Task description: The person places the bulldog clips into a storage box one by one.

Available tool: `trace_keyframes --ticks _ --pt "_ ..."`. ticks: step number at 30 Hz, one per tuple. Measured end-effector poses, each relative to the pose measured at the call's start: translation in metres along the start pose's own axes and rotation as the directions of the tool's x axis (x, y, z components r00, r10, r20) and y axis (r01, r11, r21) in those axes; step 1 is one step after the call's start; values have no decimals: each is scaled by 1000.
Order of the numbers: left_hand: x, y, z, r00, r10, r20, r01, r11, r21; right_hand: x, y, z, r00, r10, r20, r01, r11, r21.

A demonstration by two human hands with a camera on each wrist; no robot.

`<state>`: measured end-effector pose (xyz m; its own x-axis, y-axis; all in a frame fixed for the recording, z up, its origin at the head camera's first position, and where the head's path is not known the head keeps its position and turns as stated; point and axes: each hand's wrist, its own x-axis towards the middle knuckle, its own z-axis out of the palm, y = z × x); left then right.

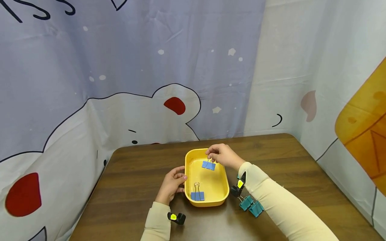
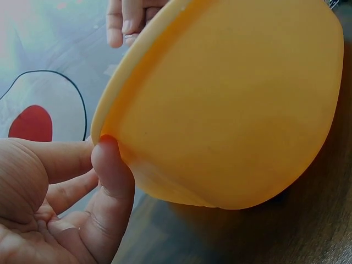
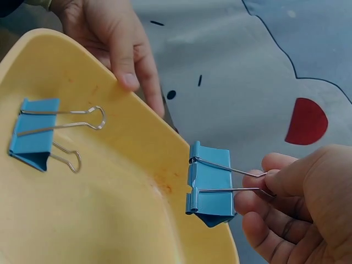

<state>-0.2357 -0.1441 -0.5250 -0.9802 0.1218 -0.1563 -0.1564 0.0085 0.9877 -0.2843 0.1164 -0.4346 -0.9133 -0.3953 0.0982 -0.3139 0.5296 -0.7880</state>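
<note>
My right hand (image 1: pixel 224 156) pinches the wire handles of a blue binder clip (image 3: pixel 212 179), which hangs over the far part of a yellow plastic tray (image 1: pixel 211 182). Beside the tray's left edge, my left hand (image 1: pixel 172 184) holds the rim between thumb and fingers; the left wrist view shows a fingertip against the outer wall under the rim. Inside the tray, at its near left, sits a second blue binder clip (image 1: pixel 197 196) with its wire handles sticking out.
Teal binder clips (image 1: pixel 256 209) lie on the wooden table (image 1: pixel 135 187) right of the tray, partly hidden by the right sleeve (image 1: pixel 280 197). A printed curtain (image 1: pixel 135 60) hangs behind the table and along its sides.
</note>
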Motion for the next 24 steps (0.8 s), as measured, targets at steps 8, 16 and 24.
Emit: trace_keyframes --ticks 8,16,24 --pt "2 -1 -1 1000 -11 1 11 1000 -2 5 0 19 1000 5 30 -5 1000 -1" --pt "1 2 -1 1000 -4 11 4 1000 5 4 4 35 997 -4 77 3 1000 10" --pt "0 2 0 1000 -8 4 8 1000 13 2 4 48 992 -29 120 30 1000 -7"
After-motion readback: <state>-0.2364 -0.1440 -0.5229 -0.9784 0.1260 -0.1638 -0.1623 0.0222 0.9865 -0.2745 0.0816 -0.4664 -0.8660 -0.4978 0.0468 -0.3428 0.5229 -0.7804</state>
